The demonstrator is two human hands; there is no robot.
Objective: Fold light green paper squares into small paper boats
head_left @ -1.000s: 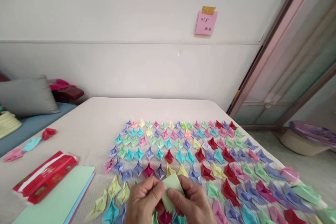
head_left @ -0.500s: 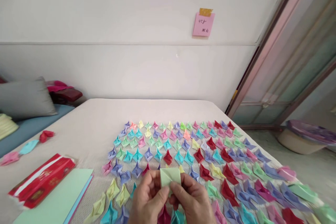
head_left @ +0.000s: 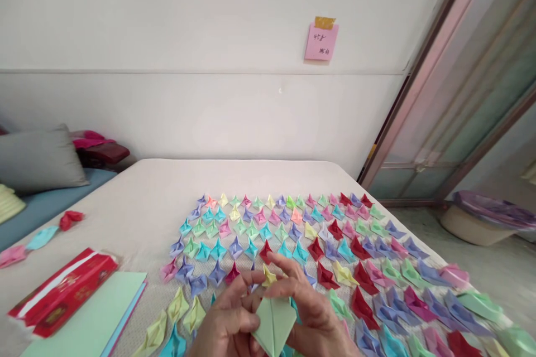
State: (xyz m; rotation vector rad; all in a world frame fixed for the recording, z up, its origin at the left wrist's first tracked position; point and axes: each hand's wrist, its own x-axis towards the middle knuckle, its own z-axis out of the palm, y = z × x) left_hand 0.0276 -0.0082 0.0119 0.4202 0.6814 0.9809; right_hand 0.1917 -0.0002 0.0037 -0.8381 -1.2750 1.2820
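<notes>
head: single view, worn on the person's head | faces forward and slightly down over the table (head_left: 151,201) toward the wall (head_left: 209,22) | near: both hands at the bottom edge, close under the lens | far: sliding door (head_left: 469,95) at right | no second view, nothing shared

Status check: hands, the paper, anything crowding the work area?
Left hand and right hand both pinch the green folded paper. Rows of origami boats lie right under them. Paper stack off left.

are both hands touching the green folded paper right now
Touching. The head view shows the left hand and right hand gripping the green folded paper on either side.
</notes>
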